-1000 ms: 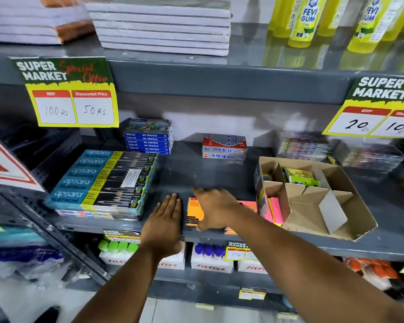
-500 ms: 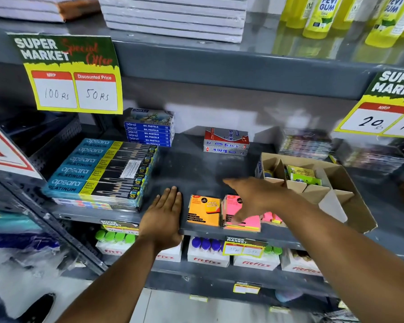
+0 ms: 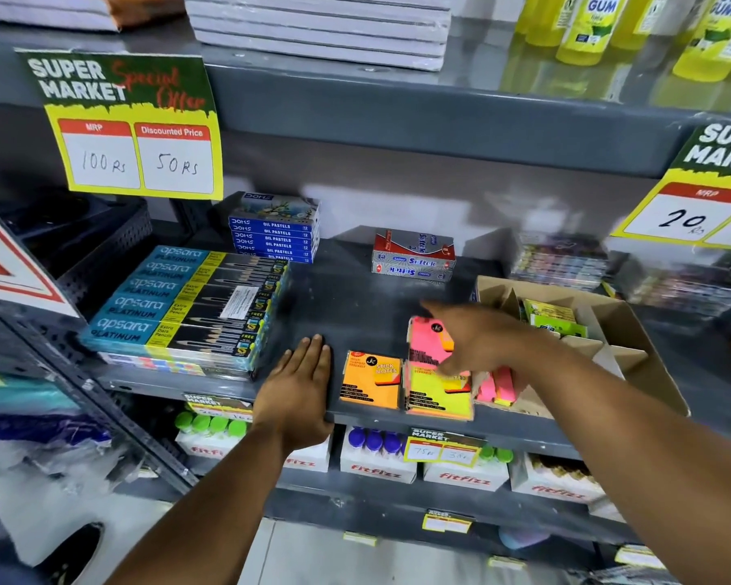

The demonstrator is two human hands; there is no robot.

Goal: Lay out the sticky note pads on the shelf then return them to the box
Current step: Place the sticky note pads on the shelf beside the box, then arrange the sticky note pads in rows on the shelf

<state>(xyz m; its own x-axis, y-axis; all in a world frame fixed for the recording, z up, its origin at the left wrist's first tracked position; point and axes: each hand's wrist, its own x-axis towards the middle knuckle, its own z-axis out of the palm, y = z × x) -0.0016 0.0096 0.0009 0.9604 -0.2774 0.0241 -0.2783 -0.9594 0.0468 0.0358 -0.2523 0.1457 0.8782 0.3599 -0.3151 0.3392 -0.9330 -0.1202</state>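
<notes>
presently, the left hand [image 3: 298, 384] lies flat and palm-down on the front edge of the grey shelf [image 3: 347, 301], fingers together and extended, gripping nothing. just to its right an orange sticky note pad [image 3: 370, 380] lies flat on the shelf, apart from the hand by a narrow gap. beside that pad, a yellow sticky note pad [image 3: 437, 396] lies flat at the shelf's front edge. the right hand [image 3: 488, 342] is above it, fingers closed on a pink sticky note pad [image 3: 427, 342], which is tilted and lifted clear of the yellow one. further pink pads [image 3: 496, 386] stand in the near-left compartment of the open cardboard box [image 3: 650, 373], which sits on the shelf to the right. green-yellow pads [image 3: 551, 316] occupy a rear compartment. a stack of apsara pencil boxes [image 3: 186, 306] sits on the shelf to the left, well clear of the pads.
</notes>
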